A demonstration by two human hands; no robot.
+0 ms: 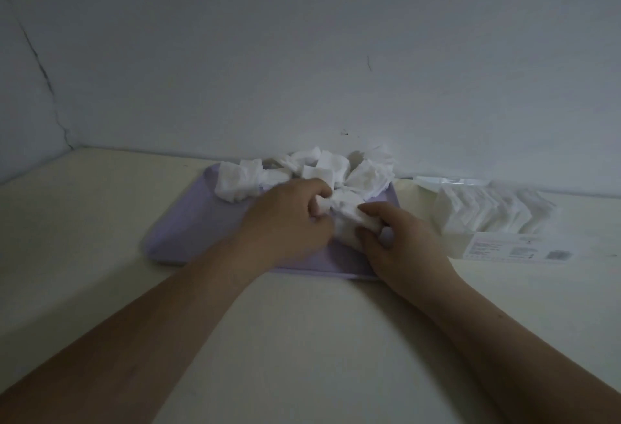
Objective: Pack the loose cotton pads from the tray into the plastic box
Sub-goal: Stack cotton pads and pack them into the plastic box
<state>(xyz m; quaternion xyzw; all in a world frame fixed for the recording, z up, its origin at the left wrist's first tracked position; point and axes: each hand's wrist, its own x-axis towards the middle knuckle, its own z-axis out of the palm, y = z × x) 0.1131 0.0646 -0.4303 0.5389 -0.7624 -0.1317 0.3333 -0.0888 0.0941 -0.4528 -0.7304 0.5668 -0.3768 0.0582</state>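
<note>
While both hands work at the middle of the lilac tray [188, 225], the left hand [295, 218] and right hand [400, 242] have their fingers curled closed around one small bunch of cotton pads [346, 218], pinched between them above the tray floor. Remaining loose pads [302, 171]: one crumpled heap along the tray's far edge, against the wall [302, 54]; roughly a dozen pieces, though the dim, soft view prevents an exact count. Plastic box [497, 222]: one, clear, lying on the pale surface [285, 322] just right of the tray, already part-filled with a row of upright pads. Tray: one. Handling note: the bunch would pack best if squared flat and its edges aligned before the carry, then slid in upright beside the standing row; a loose grip risks shedding limp pads in transit.
</note>
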